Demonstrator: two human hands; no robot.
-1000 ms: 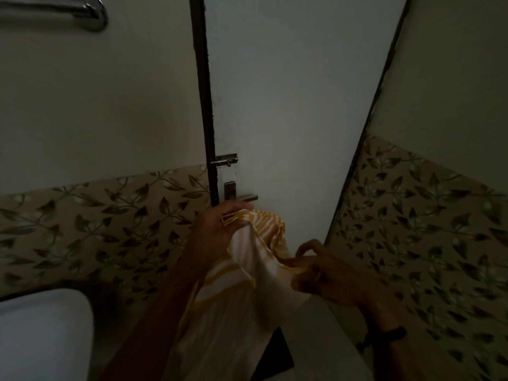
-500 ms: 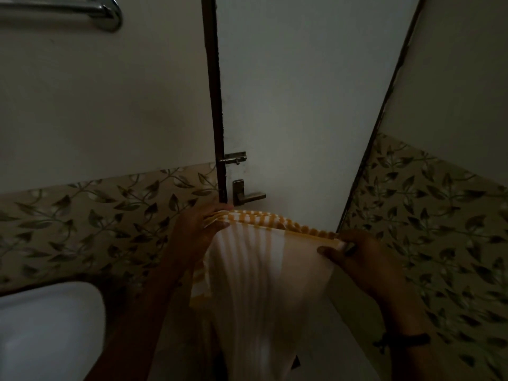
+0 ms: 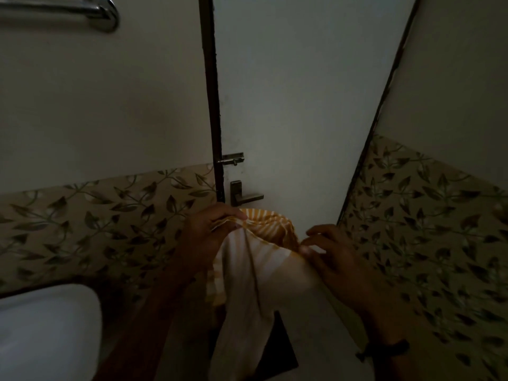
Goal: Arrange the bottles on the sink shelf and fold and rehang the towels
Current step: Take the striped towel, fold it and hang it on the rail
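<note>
Left hand (image 3: 207, 233), right hand (image 3: 339, 261): fingers pinch towel (image 3: 261, 284) top edge, bunched between; door handle (image 3: 247, 198) just above.

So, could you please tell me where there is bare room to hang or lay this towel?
The chrome rail, upper left of the door, is bare where visible. The white fixture at lower left, under the leaf tiles, shows a bare top. Crowded: the door handle sits just above the left hand and right hand holding the towel.
</note>
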